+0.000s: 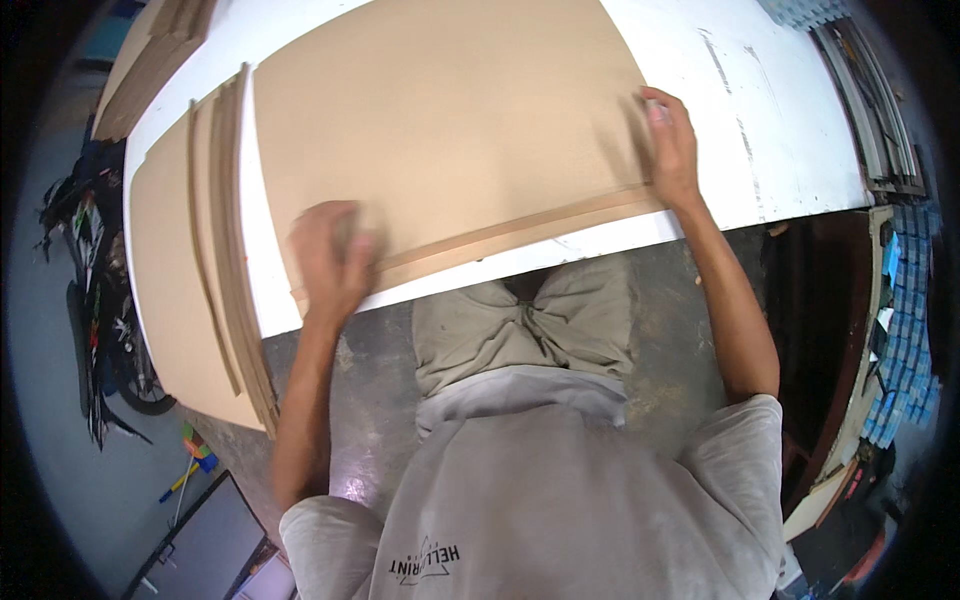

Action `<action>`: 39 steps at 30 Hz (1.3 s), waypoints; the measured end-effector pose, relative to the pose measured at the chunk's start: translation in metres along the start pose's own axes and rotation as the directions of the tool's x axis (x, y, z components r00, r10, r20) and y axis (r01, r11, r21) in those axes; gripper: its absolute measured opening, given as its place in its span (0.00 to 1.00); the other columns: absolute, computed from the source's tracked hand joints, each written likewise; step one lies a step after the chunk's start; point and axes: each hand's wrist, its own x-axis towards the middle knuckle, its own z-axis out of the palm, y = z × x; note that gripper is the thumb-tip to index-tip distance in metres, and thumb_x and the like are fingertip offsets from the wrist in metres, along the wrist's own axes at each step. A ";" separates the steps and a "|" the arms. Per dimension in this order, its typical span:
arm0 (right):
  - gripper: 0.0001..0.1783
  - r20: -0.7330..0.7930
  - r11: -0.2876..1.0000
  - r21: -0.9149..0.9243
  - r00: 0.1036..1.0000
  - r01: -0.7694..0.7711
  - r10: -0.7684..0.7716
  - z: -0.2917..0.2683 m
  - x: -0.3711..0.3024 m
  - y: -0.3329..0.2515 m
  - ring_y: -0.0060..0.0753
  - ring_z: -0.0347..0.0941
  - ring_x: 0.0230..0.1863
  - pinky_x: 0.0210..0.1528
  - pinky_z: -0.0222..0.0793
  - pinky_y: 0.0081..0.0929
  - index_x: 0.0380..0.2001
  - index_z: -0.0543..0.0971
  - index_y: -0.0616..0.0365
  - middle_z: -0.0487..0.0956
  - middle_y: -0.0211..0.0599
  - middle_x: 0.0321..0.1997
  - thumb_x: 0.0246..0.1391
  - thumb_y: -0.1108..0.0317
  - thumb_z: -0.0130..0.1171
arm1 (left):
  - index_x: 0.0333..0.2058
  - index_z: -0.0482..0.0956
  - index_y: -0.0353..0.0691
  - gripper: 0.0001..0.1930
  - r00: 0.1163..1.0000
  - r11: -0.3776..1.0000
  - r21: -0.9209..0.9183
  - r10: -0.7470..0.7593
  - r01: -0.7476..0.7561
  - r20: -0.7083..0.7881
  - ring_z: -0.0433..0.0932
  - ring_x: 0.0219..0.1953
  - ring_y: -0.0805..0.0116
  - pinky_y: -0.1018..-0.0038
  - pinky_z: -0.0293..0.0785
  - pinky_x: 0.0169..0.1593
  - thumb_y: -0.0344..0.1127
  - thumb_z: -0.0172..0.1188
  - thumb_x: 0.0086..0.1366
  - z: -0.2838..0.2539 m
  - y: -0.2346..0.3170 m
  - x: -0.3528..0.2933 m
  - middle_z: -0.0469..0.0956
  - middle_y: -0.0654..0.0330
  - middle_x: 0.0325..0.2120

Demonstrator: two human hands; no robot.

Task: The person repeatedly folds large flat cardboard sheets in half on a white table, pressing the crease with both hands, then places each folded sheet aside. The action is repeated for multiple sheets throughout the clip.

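Observation:
A large brown cardboard sheet (450,110) lies flat on the white tabletop in front of me. Along its near side runs a narrow folded or creased strip (520,232). My left hand (330,262) is over the sheet's near left corner, blurred, with thumb and bent fingers apart and nothing seen between them. At the right edge of the sheet is my right hand (674,150), its fingers loosely curved and holding nothing visible. Whether either hand touches the cardboard I cannot tell.
Stacked cardboard pieces (228,240) lie left of the sheet, overhanging the near table edge. Another cardboard stack (160,60) is at the far left. The white tabletop (760,110) extends right. A bicycle (95,300) stands left; blue-patterned packs (905,330) are piled right.

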 end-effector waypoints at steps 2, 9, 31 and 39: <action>0.20 -0.124 0.991 0.110 0.988 -0.076 0.090 -0.006 -0.001 -0.013 0.49 0.74 0.62 0.68 0.62 0.42 0.56 0.81 0.63 0.81 0.51 0.56 0.71 0.58 0.58 | 0.47 0.82 0.36 0.20 0.970 0.994 0.046 0.083 -0.096 0.228 0.78 0.50 0.48 0.57 0.70 0.56 0.46 0.70 0.66 0.006 0.020 0.003 0.81 0.50 0.44; 0.15 0.126 0.946 0.102 0.939 0.308 -0.319 0.004 -0.089 -0.099 0.47 0.78 0.52 0.55 0.72 0.43 0.49 0.84 0.63 0.82 0.49 0.51 0.58 0.74 0.69 | 0.36 0.82 0.36 0.05 0.989 0.978 -0.200 -0.025 0.054 0.145 0.79 0.33 0.55 0.65 0.75 0.41 0.29 0.68 0.65 0.008 0.052 0.030 0.78 0.55 0.30; 0.20 0.248 0.910 -0.058 0.889 0.411 -0.385 0.040 -0.096 -0.093 0.54 0.77 0.46 0.49 0.73 0.47 0.42 0.87 0.59 0.81 0.46 0.42 0.42 0.84 0.65 | 0.38 0.82 0.38 0.04 0.801 0.563 0.809 0.400 0.169 -0.446 0.82 0.30 0.62 0.68 0.78 0.36 0.25 0.68 0.68 -0.316 -0.060 -0.002 0.83 0.55 0.33; 0.20 0.222 0.934 -0.032 0.914 0.355 -0.340 0.039 -0.097 -0.095 0.53 0.78 0.46 0.48 0.74 0.47 0.43 0.88 0.57 0.81 0.45 0.42 0.43 0.83 0.68 | 0.38 0.83 0.34 0.04 0.867 0.744 0.455 -0.357 0.489 -0.347 0.83 0.34 0.45 0.56 0.78 0.40 0.29 0.64 0.69 -0.215 -0.212 -0.069 0.82 0.45 0.32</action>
